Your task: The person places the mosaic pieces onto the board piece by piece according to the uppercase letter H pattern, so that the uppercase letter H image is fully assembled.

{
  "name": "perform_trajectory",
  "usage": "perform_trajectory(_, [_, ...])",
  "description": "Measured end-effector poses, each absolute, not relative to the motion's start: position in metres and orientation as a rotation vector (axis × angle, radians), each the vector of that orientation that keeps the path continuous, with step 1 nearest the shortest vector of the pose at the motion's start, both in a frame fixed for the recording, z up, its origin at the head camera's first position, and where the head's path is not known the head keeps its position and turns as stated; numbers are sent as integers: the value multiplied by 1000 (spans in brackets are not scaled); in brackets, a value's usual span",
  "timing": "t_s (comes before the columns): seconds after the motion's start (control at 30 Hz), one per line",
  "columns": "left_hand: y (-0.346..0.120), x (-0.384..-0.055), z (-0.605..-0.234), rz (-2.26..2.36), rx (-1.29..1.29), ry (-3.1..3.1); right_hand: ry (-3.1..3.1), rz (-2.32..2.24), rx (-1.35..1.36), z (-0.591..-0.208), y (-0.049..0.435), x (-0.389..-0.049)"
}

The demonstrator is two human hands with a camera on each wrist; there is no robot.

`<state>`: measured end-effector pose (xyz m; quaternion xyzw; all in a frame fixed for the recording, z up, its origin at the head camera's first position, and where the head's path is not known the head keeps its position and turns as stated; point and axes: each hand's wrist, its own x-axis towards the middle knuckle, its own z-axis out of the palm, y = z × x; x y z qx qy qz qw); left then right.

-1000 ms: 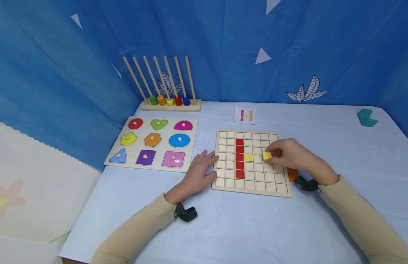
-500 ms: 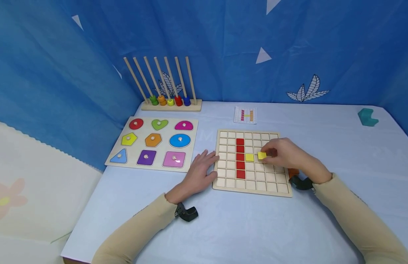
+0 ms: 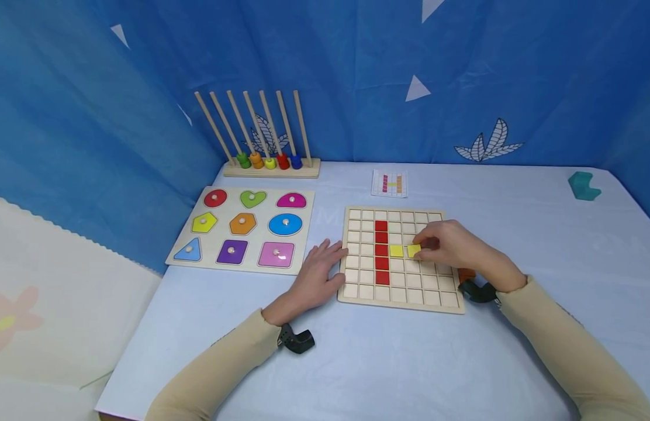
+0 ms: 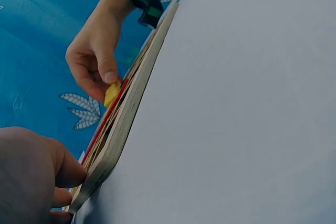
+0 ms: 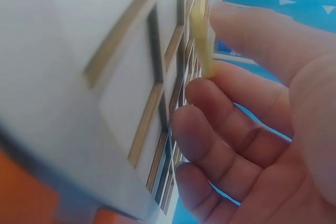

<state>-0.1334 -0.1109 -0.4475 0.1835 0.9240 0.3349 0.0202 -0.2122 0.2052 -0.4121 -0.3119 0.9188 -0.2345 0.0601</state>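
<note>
A wooden grid board [image 3: 366, 291] lies on the table with a column of red square tiles [image 3: 381, 250] in it. One yellow tile [image 3: 396, 251] sits in the cell right of the column's middle. My right hand [image 3: 451, 242] pinches another yellow tile [image 3: 414, 251] between thumb and finger, at the neighbouring cell. In the right wrist view that pinched tile [image 5: 202, 45] tilts against the grid, the other fingers curled beneath. My left hand [image 3: 320, 275] rests at the board's left edge with fingers spread, thumb and fingertips touching the rim [image 4: 113, 156].
A pattern card [image 3: 390, 183] lies behind the board. To the left are a shape puzzle [image 3: 256, 245] with knobs and a peg stand [image 3: 272, 171] with coloured beads. Orange tiles [image 3: 466, 275] sit partly under the right wrist; a teal piece [image 3: 584, 186] lies far right.
My right hand has moved left over the board, bringing the pinched yellow tile down beside the one in the grid. The left hand stays at the board's edge.
</note>
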Motion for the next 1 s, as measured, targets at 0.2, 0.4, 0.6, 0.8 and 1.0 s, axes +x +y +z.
perform_trajectory(0.2, [-112, -133, -447, 1026, 566, 2870, 2766, -727, -901, -411, 204, -213])
perform_trajectory(0.4, [-112, -134, -448, 1031, 570, 2869, 2761, -736, -918, -413, 204, -212])
perform_trajectory(0.6, [-111, -134, -448, 1030, 565, 2867, 2757, -719, -930, -414, 204, -211])
perform_trajectory(0.8, [-111, -134, -449, 1037, 562, 2863, 2733, -738, -969, -413, 203, -211])
perform_trajectory(1.0, [-112, -133, -448, 1047, 573, 2866, 2736, -727, -949, -414, 203, -211])
